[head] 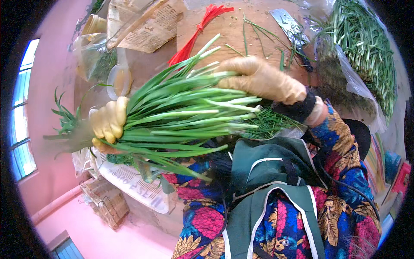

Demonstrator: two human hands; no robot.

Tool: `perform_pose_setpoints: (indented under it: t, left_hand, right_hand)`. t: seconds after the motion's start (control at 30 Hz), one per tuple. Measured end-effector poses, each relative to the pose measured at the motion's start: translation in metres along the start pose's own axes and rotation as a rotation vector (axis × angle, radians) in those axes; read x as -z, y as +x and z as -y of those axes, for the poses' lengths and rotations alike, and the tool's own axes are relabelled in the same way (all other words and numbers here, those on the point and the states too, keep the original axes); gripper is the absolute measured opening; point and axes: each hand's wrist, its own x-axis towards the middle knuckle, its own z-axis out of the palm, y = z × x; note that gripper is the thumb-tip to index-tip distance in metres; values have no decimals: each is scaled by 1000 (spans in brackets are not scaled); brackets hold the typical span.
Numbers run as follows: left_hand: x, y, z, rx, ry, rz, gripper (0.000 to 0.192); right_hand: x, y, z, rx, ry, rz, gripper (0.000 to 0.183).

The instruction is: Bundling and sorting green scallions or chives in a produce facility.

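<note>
My left hand (111, 121), in a pale yellow glove, is closed around a large bunch of leafy greens that look like garlic chives (181, 113). The leaf tips stick out past it to the left, while the pale stem ends fan out to the right. At the upper edge of those stem ends is my right hand (249, 77), gloved too and blurred. Its fingertips meet a few stems, but whether they grip any I cannot tell. Below the bunch, loose green trimmings (270, 123) lie near the dark green apron (258, 162).
Red ties (200, 32) lie on the wooden tabletop (226, 39). A black-handled knife (291, 32) rests among stray leaves at the back. More chives (365, 55) are heaped with clear plastic at right. At left are a tape roll (118, 81) and a plastic bag (97, 58).
</note>
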Motion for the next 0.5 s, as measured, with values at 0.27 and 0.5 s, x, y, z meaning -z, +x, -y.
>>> perform_pose_setpoints:
  t: [0.27, 0.5]
  left_hand:
    - [-21, -17, -11, 161, 186, -427, 31]
    - [-39, -17, 5, 150, 491, -804, 20]
  right_hand:
    - [54, -43, -154, -192, -578, -37, 22]
    - [124, 15, -181, -197, -1075, -718, 78]
